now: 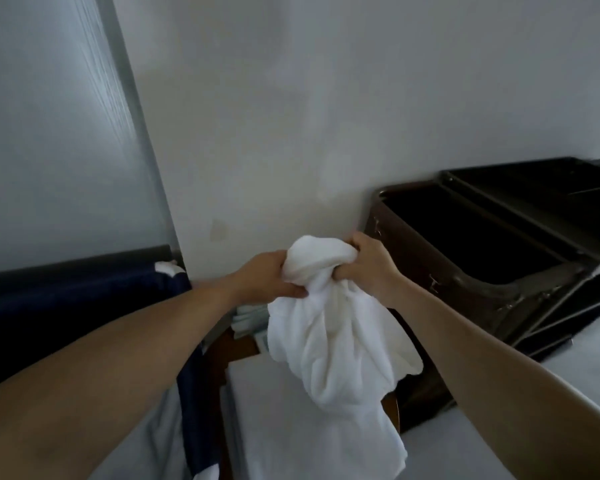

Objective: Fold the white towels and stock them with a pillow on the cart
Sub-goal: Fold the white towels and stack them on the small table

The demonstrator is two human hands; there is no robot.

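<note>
Gripped tight by left hand (271, 275) and right hand (368, 268): bunched white towel (326, 341). Right of white towel, dark bin (430, 271), contents unreadable. Left, navy bag (66, 306). Behind, pale wall (291, 133).

Dim, flat indoor light, greyish overall. The white towel (326, 327) is the brightest patch. Soft blur throughout; wide-angle bending tilts the wall (326, 98) and edges.

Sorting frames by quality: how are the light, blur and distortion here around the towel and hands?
Head view: dim, flat light, no glare, the towel brightest with washed-out folds; head view: left hand and right hand slightly soft; head view: wide-angle bend bows the forearms and slants the wall edge; head view: the bin is almost black inside.
</note>
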